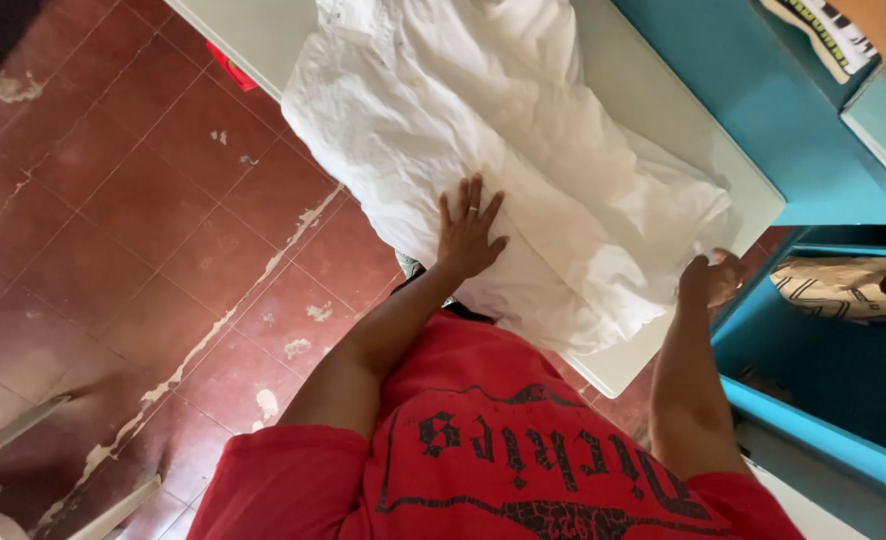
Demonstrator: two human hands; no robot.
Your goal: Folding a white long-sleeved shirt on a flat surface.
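My left hand (470, 232) lies flat, fingers spread wide, on the crumpled white cotton cloth (483, 130) heaped across the pale board (663, 100) at upper centre. My right hand (711, 278) pinches the cloth's wrinkled right edge, fingers curled narrow.

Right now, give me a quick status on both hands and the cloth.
Left hand flat on the white cloth, fingers spread. Right hand at the cloth's edge, grip unclear. Cloth rumpled on the white table. Nothing blocking.
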